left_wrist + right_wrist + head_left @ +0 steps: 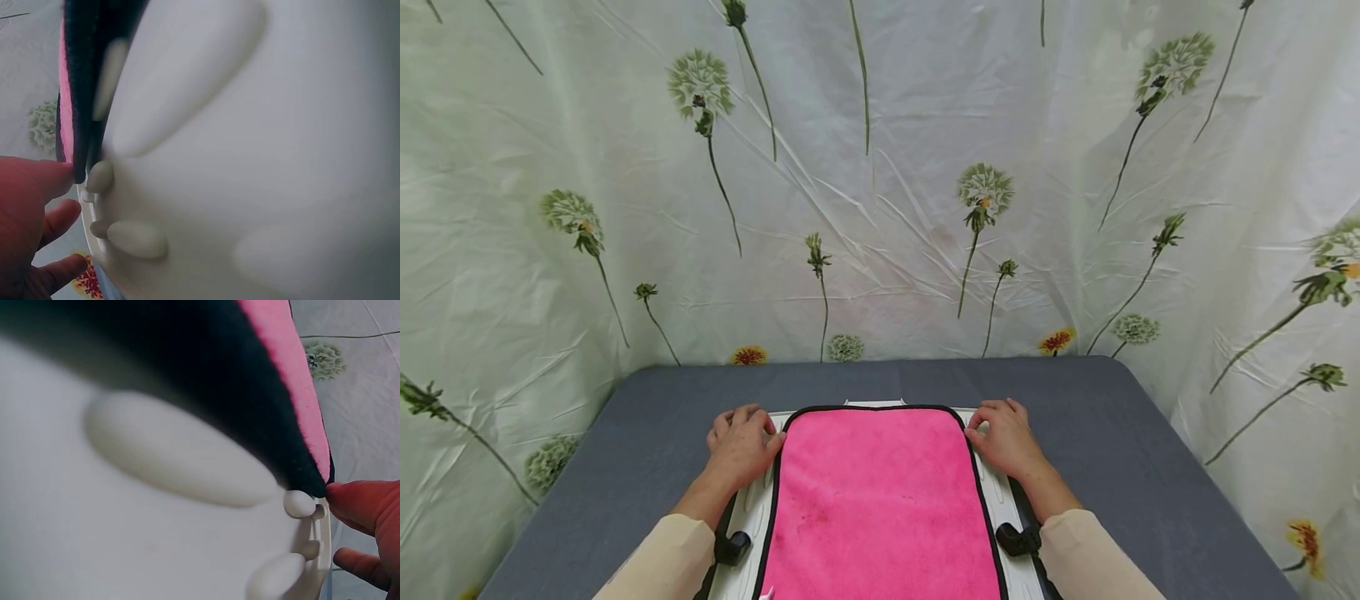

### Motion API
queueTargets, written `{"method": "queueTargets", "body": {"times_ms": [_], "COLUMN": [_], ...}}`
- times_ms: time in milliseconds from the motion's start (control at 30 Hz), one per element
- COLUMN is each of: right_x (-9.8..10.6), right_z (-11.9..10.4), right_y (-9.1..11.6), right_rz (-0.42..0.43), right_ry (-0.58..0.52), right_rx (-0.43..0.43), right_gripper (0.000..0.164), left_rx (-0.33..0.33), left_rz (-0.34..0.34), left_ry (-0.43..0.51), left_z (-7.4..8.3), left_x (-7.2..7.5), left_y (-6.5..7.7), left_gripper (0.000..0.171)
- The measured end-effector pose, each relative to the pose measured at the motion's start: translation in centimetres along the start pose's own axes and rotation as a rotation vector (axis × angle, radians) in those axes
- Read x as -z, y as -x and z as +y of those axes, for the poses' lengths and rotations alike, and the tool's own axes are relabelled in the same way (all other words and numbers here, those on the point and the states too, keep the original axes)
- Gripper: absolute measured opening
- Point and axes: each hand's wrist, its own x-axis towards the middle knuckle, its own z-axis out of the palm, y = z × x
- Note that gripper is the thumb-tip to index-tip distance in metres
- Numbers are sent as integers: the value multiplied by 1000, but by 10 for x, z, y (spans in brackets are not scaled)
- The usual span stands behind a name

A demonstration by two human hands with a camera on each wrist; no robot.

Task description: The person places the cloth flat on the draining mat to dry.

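A pink plush cloth (880, 500) with black edging lies flat over a white plastic panel (1000, 492) that has raised oval bumps. At the cloth's far left corner, my left hand (739, 446) touches the black edge with its thumb. In the left wrist view, the other fingers (61, 219) stand apart from the cloth beside the panel's rim. My right hand (1011, 442) is at the far right corner. Its thumb (359, 495) meets the tip of the edging in the right wrist view, while another finger is spread below it. Most of the panel is hidden under the cloth.
Beneath everything is a table covered with grey cloth (662, 425). A white curtain (887, 208) printed with dandelions hangs close behind and at both sides. Black wrist devices (732, 548) sit near both sleeves, beside the panel. A small white tab (875, 403) shows at the panel's far edge.
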Motion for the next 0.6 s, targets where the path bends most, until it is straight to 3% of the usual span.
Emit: {"method": "queueTargets", "body": {"times_ms": [600], "right_x": [16], "right_z": [-10], "right_y": [5], "right_rz": [27], "right_ry": [-28], "right_rx": [33], "right_gripper": [11], "left_rx": [-76], "left_rz": [19], "left_ry": [-41], "left_z": [10], "left_x": [9], "left_y": [2], "left_gripper": [9]}}
